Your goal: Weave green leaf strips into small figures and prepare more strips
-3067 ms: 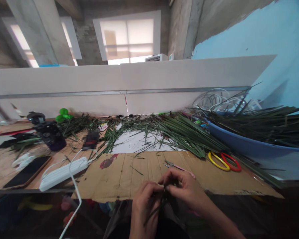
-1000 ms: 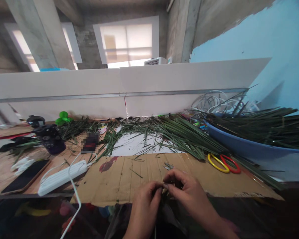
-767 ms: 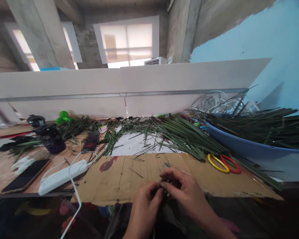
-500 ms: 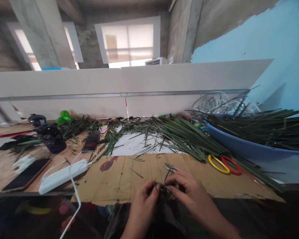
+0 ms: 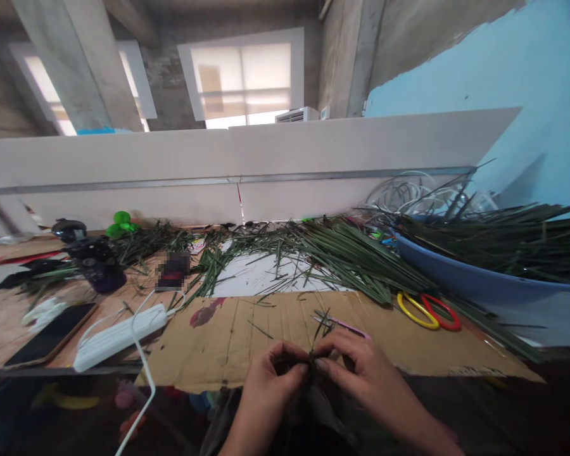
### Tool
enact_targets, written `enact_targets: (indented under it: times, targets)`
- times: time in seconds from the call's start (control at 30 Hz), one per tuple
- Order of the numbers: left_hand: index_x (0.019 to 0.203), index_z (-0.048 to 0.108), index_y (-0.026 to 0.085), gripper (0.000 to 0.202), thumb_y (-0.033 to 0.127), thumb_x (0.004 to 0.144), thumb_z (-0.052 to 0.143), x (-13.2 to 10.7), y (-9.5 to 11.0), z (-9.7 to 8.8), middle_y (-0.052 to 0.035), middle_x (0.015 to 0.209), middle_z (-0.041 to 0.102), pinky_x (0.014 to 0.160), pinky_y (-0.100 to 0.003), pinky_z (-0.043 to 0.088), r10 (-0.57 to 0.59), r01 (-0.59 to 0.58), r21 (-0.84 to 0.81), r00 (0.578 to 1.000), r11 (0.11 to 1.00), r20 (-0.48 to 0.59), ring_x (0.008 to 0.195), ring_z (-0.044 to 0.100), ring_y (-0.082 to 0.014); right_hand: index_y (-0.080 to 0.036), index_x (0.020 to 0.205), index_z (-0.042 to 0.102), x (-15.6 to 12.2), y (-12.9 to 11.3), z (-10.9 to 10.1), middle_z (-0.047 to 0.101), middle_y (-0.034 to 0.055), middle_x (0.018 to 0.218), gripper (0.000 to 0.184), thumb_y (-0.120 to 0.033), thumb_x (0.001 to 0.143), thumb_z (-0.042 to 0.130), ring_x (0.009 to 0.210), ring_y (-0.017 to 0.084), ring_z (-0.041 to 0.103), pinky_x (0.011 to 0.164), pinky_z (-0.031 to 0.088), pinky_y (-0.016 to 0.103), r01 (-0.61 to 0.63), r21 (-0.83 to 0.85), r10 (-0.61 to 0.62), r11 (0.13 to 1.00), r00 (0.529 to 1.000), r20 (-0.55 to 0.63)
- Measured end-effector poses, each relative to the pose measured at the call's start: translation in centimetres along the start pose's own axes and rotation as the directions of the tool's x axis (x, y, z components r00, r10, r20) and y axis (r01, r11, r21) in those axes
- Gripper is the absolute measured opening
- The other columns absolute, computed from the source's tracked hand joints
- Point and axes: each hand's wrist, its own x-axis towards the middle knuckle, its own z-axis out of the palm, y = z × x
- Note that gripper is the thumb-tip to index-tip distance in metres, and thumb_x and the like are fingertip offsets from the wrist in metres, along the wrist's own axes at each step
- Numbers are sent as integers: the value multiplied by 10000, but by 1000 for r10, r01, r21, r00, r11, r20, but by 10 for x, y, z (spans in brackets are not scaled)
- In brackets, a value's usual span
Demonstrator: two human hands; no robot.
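My left hand (image 5: 270, 383) and my right hand (image 5: 356, 373) meet at the near edge of a cardboard sheet (image 5: 228, 342). Both pinch a small dark green leaf strip piece (image 5: 312, 367) between thumb and fingers. The fingertips of the two hands touch. Just beyond my right hand lies a small pink-handled tool (image 5: 342, 325) on the cardboard. Most of the leaf piece is hidden by my fingers.
A long pile of green leaf strips (image 5: 342, 253) runs across the bench into a blue tub (image 5: 460, 278). Yellow and red scissors (image 5: 425, 310) lie at the right. A white power strip (image 5: 118, 335), a phone (image 5: 47, 335) and a dark jar (image 5: 99, 266) sit at the left.
Both hands stayed together at the cardboard's near edge, shifting slightly toward me. The fingers reworked their pinch on the leaf piece, and the pink tool became uncovered beyond my right hand.
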Motion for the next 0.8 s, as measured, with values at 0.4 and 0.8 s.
enact_targets:
  times: [0.4,0.8]
  targets:
    - [850,720,194,237,85,740,540,-7,-9,2,-39,831,740,740,-268,485,271,-260,426,962,867,36,817,683,-198,-196,783,660,2,6,16,641,7,822,86,-144,831,611,793,177,599,691,383,275,-34,-66,32,997,999,-29]
    - [838,664,221,160,106,870,558,-5,-24,8,-5,814,658,694,-227,472,520,-431,539,854,724,-15,772,640,-163,-207,867,681,3,10,13,685,11,846,138,-300,907,588,823,201,619,721,424,287,-31,169,33,985,999,-12]
